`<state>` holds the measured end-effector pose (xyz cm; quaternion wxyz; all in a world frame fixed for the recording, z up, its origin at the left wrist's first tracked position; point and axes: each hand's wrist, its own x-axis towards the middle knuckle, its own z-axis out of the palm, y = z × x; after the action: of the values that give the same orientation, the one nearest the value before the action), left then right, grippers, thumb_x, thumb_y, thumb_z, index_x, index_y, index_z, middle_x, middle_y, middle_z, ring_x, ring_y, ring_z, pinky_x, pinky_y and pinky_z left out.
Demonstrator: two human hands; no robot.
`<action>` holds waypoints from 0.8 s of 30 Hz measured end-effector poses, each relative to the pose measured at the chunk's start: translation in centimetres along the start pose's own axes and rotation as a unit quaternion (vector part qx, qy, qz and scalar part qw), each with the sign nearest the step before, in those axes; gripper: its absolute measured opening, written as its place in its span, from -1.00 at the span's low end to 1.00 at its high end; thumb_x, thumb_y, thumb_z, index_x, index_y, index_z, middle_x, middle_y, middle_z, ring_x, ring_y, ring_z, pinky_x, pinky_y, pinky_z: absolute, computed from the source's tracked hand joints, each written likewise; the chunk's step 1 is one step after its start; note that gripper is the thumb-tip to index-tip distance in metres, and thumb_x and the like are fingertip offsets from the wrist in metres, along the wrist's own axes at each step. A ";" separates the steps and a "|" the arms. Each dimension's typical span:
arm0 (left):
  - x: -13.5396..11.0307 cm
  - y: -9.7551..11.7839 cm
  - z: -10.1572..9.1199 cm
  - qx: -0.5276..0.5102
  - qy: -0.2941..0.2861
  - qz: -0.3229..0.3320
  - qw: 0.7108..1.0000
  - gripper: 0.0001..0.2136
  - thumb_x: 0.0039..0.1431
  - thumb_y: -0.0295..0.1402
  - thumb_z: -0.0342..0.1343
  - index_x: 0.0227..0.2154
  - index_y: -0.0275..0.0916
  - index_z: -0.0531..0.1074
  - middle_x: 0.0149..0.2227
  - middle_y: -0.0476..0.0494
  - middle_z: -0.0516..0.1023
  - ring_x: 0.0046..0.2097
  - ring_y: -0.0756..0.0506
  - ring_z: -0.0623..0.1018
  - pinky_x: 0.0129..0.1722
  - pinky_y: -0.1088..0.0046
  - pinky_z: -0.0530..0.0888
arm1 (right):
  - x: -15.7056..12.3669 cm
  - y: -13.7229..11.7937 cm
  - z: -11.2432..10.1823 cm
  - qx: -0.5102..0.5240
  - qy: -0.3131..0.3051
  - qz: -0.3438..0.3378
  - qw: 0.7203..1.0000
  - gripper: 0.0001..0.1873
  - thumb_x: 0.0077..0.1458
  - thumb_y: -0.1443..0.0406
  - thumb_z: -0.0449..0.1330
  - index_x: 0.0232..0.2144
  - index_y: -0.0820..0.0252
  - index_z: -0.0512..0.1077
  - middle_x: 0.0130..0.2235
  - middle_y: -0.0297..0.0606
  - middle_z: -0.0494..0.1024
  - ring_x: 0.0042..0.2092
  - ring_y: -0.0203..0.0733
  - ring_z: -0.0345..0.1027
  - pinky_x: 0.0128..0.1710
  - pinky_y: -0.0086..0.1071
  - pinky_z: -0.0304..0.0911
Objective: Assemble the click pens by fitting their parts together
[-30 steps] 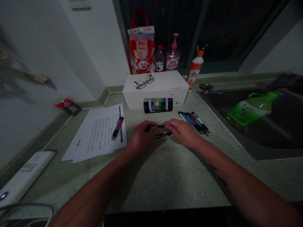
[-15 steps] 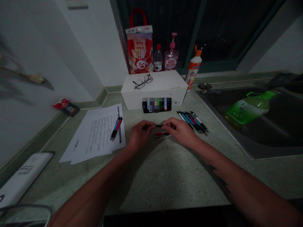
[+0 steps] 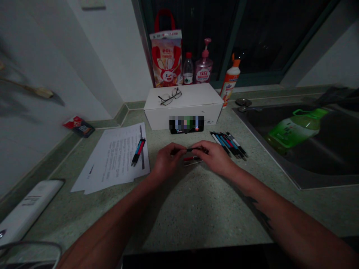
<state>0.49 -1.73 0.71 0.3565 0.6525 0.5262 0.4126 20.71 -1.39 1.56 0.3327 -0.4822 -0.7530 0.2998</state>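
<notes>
Left hand: the bare left hand [image 3: 167, 158] is pinching, thumb against forefinger, at the left end of a slim black rod-shaped piece [image 3: 190, 149].
Right hand: the bare right hand [image 3: 211, 154] is pinching the right end of the same piece.
Black piece: held roughly level between the two sets of fingertips, above the speckled green stone countertop [image 3: 179, 220]; its ends are covered by the fingers.
Loose parts: a red pen barrel [image 3: 190, 158] and a thin white rod [image 3: 193, 163] lie just below the held piece in the view, partly hidden by the right hand.
Pen row: a side-by-side group of white, blue, red and black pens [image 3: 229, 145] lies beyond the right hand, near the steel sink [image 3: 297, 183].
Papers: overlapping white printed sheets [image 3: 112, 160] lie left of the left hand; blue and red pens with black ends [image 3: 138, 152] rest on them.
Phone: a black smartphone [image 3: 186, 131] leans on its long edge against the white cardboard box [image 3: 157, 117].
Box top: thin-framed eyeglasses [image 3: 167, 101].
</notes>
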 end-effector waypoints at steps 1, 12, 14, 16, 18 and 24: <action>0.0 0.0 0.0 -0.005 0.000 -0.003 1.000 -0.95 0.19 -0.40 0.20 -0.36 -0.21 0.53 -0.33 -0.11 0.66 -0.26 -0.11 0.61 -0.17 0.28 0.56 | 0.0 -0.1 0.0 -0.019 0.016 -0.018 1.000 -0.91 0.24 0.32 0.23 -0.22 0.15 0.54 -0.26 -0.25 0.62 -0.25 -0.17 0.46 -0.21 -0.29 0.31; 0.4 0.1 -0.5 0.027 0.018 -0.021 0.999 -0.95 0.17 -0.42 0.17 -0.40 -0.21 0.50 -0.35 -0.09 0.62 -0.29 -0.10 0.58 -0.19 0.29 0.52 | -0.3 -0.2 -0.3 -0.077 0.039 -0.052 0.995 -0.89 0.22 0.37 0.25 -0.18 0.11 0.51 -0.20 -0.26 0.59 -0.20 -0.17 0.45 -0.20 -0.31 0.28; 0.4 0.0 -0.8 0.099 0.027 0.008 0.995 -0.94 0.18 -0.43 0.14 -0.39 -0.21 0.50 -0.35 -0.10 0.60 -0.29 -0.11 0.56 -0.19 0.28 0.50 | -0.3 -0.4 -0.5 -0.080 -0.001 -0.041 0.996 -0.90 0.21 0.35 0.27 -0.19 0.12 0.53 -0.23 -0.27 0.59 -0.25 -0.20 0.44 -0.25 -0.32 0.27; 0.4 -0.2 -0.9 0.187 0.025 0.036 0.981 -0.92 0.17 -0.45 0.12 -0.40 -0.21 0.49 -0.35 -0.14 0.58 -0.29 -0.14 0.54 -0.21 0.25 0.47 | -0.4 -0.6 -0.5 -0.087 -0.066 -0.044 0.993 -0.90 0.18 0.35 0.29 -0.21 0.12 0.55 -0.25 -0.29 0.59 -0.27 -0.22 0.45 -0.26 -0.34 0.26; 0.3 -0.5 -0.9 0.262 0.004 0.049 0.964 -0.91 0.14 -0.48 0.11 -0.42 -0.20 0.48 -0.36 -0.19 0.57 -0.28 -0.18 0.53 -0.23 0.24 0.45 | -0.7 -0.8 -0.2 -0.101 -0.129 -0.059 0.985 -0.87 0.14 0.37 0.31 -0.23 0.08 0.56 -0.24 -0.32 0.59 -0.26 -0.23 0.46 -0.25 -0.36 0.26; 0.0 -0.9 -0.5 0.353 -0.067 0.063 0.931 -0.91 0.15 -0.49 0.11 -0.39 -0.21 0.50 -0.30 -0.26 0.57 -0.19 -0.24 0.53 -0.20 0.21 0.46 | -1.3 -0.8 0.7 -0.166 -0.211 -0.076 0.960 -0.79 0.08 0.35 0.34 -0.20 0.00 0.55 -0.24 -0.36 0.61 -0.24 -0.16 0.47 -0.27 -0.32 0.25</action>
<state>-0.30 -1.52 0.12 0.1111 0.7943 0.5704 0.1771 20.12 -2.94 1.44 0.1031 -0.3975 -0.8799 0.2390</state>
